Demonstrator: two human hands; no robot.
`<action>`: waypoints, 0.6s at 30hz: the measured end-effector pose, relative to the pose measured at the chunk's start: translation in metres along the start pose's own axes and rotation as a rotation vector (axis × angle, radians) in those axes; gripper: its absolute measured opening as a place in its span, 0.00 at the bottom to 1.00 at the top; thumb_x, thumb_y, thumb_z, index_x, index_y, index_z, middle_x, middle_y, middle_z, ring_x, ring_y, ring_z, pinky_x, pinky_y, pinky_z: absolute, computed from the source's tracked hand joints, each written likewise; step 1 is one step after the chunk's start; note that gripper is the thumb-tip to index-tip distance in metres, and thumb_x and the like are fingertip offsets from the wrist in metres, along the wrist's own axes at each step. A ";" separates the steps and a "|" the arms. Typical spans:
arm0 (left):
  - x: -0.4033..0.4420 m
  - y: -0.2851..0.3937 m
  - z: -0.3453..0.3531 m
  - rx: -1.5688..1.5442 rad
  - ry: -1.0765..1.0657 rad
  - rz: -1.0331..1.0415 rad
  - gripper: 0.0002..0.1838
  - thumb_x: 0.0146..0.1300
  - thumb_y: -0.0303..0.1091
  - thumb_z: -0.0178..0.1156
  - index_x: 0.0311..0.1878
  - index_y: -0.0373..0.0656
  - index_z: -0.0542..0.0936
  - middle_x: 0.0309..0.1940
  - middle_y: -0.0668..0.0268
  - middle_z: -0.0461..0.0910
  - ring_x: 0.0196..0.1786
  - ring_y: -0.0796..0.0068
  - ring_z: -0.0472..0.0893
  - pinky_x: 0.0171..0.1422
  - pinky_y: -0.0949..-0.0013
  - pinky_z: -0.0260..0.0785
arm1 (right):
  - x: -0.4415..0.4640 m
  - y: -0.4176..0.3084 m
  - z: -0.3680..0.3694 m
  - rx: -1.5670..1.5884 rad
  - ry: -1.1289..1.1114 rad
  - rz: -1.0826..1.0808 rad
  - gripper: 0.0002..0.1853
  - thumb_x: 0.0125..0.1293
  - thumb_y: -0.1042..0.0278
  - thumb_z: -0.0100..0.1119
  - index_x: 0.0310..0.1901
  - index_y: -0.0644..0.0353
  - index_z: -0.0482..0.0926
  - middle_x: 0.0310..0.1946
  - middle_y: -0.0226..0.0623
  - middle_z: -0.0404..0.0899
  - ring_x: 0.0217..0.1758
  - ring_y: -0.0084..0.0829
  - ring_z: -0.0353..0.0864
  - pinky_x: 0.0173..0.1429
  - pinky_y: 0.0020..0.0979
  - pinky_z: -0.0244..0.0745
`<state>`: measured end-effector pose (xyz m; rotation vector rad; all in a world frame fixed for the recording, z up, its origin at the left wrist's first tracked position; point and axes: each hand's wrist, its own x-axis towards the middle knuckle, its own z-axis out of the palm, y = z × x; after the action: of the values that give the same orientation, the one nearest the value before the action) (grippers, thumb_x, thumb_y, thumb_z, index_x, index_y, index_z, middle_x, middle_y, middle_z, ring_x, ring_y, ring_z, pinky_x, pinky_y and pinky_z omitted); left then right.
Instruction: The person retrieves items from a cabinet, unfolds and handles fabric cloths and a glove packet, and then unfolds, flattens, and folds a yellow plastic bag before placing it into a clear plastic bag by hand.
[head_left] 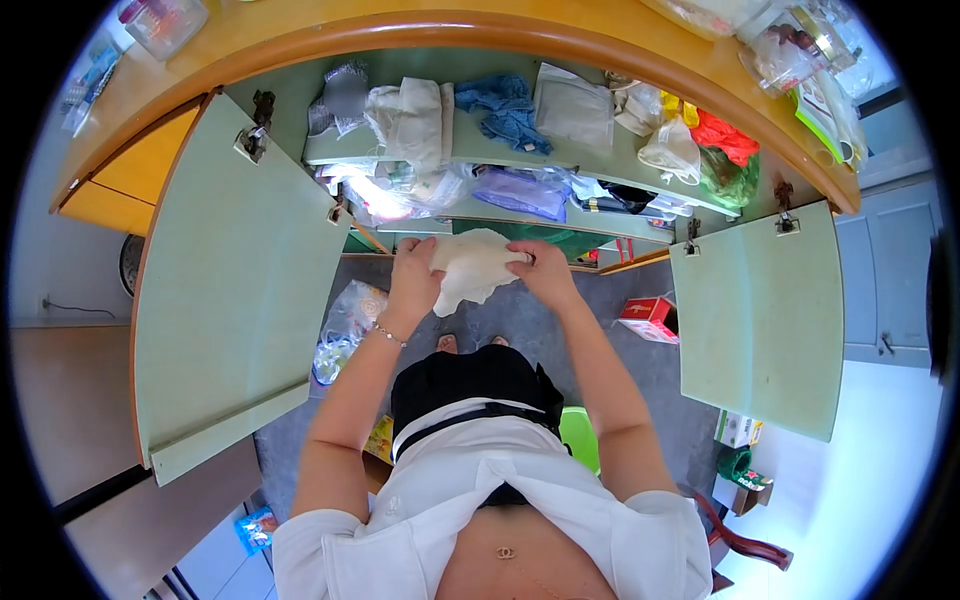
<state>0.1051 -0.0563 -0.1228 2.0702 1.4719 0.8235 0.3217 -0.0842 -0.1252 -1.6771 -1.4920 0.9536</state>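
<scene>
Off-white cloth (head view): The off-white cloth (478,265) is held in the air in front of the cabinet, above the floor (605,350); no shelf carries it.
Left hand: The left hand (414,277) has its fingers closed on the cloth's left edge.
Right hand: The right hand (543,272) pinches the opposite edge between thumb and fingers.
Cloth handling: The lower edge hangs uneven, with one corner drooping near the left hand. In my judgement, even, light tension from both sides would level it, and a grip nearer the corners would spread it better.
Shelf edge: The upper shelf (345,152) bears folded fabric that overhangs its front edge; this could snag if the cloth is raised close to it.
Doors: The left door (240,270) and right door (762,320) stand open. Working room lies between their inner edges.
Floor items: A clear plastic bag (357,308) lies near the left door's inner edge, a red box (648,318) near the right door's.
</scene>
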 end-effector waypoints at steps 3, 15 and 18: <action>0.004 -0.010 -0.009 0.022 -0.101 0.007 0.19 0.39 0.24 0.64 0.40 0.37 0.76 0.34 0.54 0.72 0.38 0.55 0.74 0.43 0.62 0.67 | 0.002 -0.002 -0.007 -0.192 -0.075 -0.035 0.13 0.46 0.69 0.61 0.35 0.62 0.78 0.33 0.45 0.75 0.36 0.42 0.74 0.42 0.34 0.69; 0.037 0.028 -0.042 -0.628 -0.600 0.070 0.09 0.51 0.28 0.58 0.34 0.36 0.71 0.25 0.63 0.73 0.29 0.78 0.70 0.34 0.73 0.64 | 0.002 -0.079 -0.014 -0.074 -0.410 -0.322 0.15 0.51 0.64 0.57 0.40 0.62 0.76 0.38 0.49 0.74 0.42 0.45 0.74 0.45 0.36 0.67; 0.054 0.032 -0.046 -0.788 -0.503 -0.115 0.15 0.54 0.25 0.57 0.45 0.39 0.68 0.30 0.65 0.74 0.35 0.82 0.72 0.38 0.77 0.66 | 0.015 -0.081 -0.002 0.037 -0.392 -0.101 0.15 0.53 0.62 0.56 0.40 0.63 0.75 0.35 0.49 0.76 0.38 0.44 0.76 0.43 0.35 0.68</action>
<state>0.1077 -0.0139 -0.0574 1.4271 0.7959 0.6273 0.2843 -0.0609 -0.0551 -1.4267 -1.7788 1.2993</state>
